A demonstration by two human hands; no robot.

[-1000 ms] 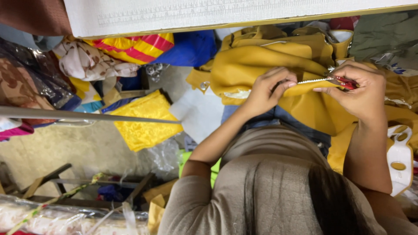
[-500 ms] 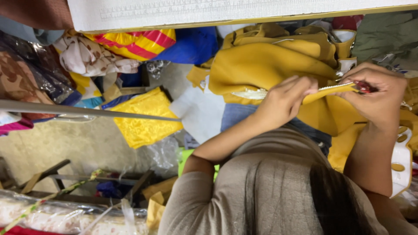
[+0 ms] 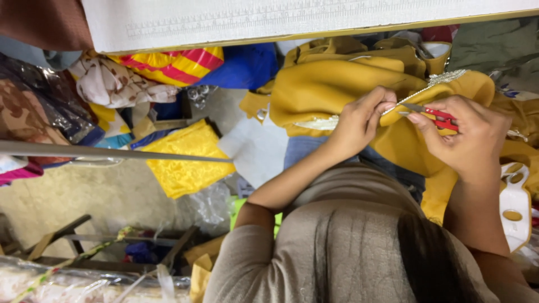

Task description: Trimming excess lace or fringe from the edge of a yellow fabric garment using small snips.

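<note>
In the head view, the left hand (image 3: 359, 120) pinches the beaded trim of a mustard-yellow fabric garment (image 3: 337, 84) on the lap, while the right hand (image 3: 466, 137) grips small red-handled thread snips (image 3: 432, 115). Bright cloth bundles (image 3: 168, 64) crowd the concrete floor (image 3: 101, 196); a white board (image 3: 281, 19) is cut off above.

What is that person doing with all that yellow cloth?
A person is working on a mustard yellow cloth bunched in their lap. The left hand pinches a sparkly beaded trim at the cloth's edge. The right hand holds small red-handled snips, with the blades pointing at the spot by the left fingers. More bright fabrics lie piled on the floor nearby.
</note>
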